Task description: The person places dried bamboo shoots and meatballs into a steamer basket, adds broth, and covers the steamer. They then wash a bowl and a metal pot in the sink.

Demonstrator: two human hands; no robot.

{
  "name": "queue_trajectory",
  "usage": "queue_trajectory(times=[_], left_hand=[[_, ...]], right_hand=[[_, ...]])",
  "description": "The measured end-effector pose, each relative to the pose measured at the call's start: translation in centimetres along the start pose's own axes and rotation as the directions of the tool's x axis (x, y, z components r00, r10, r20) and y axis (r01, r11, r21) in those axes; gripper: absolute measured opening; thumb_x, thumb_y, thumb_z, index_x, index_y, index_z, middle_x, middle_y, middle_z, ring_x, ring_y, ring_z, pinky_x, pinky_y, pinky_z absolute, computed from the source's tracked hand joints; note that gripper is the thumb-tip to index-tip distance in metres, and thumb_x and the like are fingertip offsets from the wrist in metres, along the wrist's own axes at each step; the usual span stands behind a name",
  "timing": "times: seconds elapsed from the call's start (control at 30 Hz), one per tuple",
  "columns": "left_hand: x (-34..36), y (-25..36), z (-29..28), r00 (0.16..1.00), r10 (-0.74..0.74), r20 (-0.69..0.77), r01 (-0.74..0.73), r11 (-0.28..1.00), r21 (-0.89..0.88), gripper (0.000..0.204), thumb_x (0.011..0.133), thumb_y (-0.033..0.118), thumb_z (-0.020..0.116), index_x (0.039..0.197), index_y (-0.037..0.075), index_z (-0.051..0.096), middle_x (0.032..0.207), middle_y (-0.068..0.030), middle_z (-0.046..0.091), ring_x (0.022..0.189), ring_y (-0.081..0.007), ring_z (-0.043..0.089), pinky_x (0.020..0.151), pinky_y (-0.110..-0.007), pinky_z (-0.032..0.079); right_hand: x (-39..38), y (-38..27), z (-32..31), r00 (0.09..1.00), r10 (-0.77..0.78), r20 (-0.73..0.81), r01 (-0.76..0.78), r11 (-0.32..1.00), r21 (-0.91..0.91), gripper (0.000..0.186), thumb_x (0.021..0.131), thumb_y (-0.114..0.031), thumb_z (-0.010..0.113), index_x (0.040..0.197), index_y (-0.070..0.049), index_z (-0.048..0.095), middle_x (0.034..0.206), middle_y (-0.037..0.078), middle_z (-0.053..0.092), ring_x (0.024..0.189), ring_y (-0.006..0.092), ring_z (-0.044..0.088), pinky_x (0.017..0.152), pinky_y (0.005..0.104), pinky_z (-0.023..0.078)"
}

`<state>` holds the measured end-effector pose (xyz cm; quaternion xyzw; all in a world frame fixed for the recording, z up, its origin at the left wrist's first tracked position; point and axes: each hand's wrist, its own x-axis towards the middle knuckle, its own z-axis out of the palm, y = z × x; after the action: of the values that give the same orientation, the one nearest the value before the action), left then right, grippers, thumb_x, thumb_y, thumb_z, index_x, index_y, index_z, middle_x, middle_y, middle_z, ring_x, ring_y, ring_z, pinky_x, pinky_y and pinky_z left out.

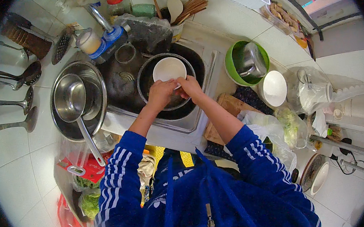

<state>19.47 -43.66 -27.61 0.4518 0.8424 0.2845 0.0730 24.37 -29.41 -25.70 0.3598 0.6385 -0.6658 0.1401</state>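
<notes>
A white bowl is held over a round dark pan that sits inside the sink. My left hand grips the bowl's near rim, fingers closed against it. Right beside it, my right hand also has its fingers closed at the same rim, partly covering it. The bowl's hollow side faces up toward me. What lies in the pan beneath my hands is mostly hidden.
On the left, a steel saucepan rests in a wide metal basin. Behind the sink stands a tap. To the right are a green bowl with a metal container inside, another white bowl and a wooden board.
</notes>
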Motion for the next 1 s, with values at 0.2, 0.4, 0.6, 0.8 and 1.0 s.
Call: queue_trajectory(times=[0.2,0.4,0.6,0.8,1.0], left_hand=[[-0.3,-3.5,2.4,0.891,-0.355,0.284,0.453,0.742,-0.494,0.035,0.058,0.008,0.073,0.091,0.003,0.064,0.086,-0.0135,0.065,0.081,-0.0235,0.061,0.072,-0.034,0.045],[-1.6,-6.1,8.4,0.783,-0.293,0.548,0.592,0.622,-0.513,0.037,0.056,0.011,0.076,0.09,0.003,0.065,0.08,-0.013,0.065,0.078,-0.024,0.061,0.072,-0.034,0.045],[-1.4,-6.4,11.3,0.889,-0.199,0.411,0.266,0.957,-0.113,0.028,0.058,0.007,0.068,0.086,0.006,0.065,0.087,-0.015,0.064,0.083,-0.0311,0.06,0.072,-0.04,0.047],[-1.9,-2.9,8.5,0.95,-0.132,0.284,0.049,0.958,0.282,0.014,0.066,0.005,0.057,0.079,0.008,0.063,0.075,-0.0138,0.061,0.078,-0.0267,0.059,0.069,-0.04,0.047],[-1.0,-0.3,3.9,0.98,0.148,0.13,-0.187,0.91,0.37,0.006,0.066,0.01,0.053,0.072,0.009,0.056,0.073,-0.0087,0.059,0.074,-0.0206,0.056,0.069,-0.033,0.042]], right_hand=[[0.1,1.2,-1.2,1.0,-0.017,0.0,0.017,0.984,-0.177,0.05,0.083,-0.047,0.052,0.091,0.002,0.057,0.062,0.01,0.06,0.043,0.0138,0.054,0.037,0.026,0.041],[0.4,3.0,-2.9,0.998,-0.053,-0.033,0.045,0.978,-0.205,0.041,0.086,-0.037,0.05,0.097,0.002,0.057,0.065,0.008,0.062,0.044,0.013,0.055,0.039,0.0269,0.043],[0.2,3.0,-3.8,0.998,-0.057,-0.011,0.053,0.967,-0.249,0.036,0.087,-0.035,0.049,0.099,-0.002,0.057,0.068,0.006,0.062,0.05,0.0111,0.054,0.042,0.0244,0.043],[-0.3,3.4,-4.8,0.996,-0.086,0.021,0.088,0.96,-0.265,0.032,0.086,-0.031,0.051,0.098,-0.001,0.058,0.07,0.005,0.062,0.051,0.0118,0.056,0.042,0.025,0.043],[-1.2,2.6,-4.3,0.998,-0.053,-0.034,0.043,0.966,-0.256,0.038,0.085,-0.031,0.054,0.108,0.0,0.051,0.068,0.007,0.06,0.048,0.0126,0.054,0.042,0.0261,0.044]])
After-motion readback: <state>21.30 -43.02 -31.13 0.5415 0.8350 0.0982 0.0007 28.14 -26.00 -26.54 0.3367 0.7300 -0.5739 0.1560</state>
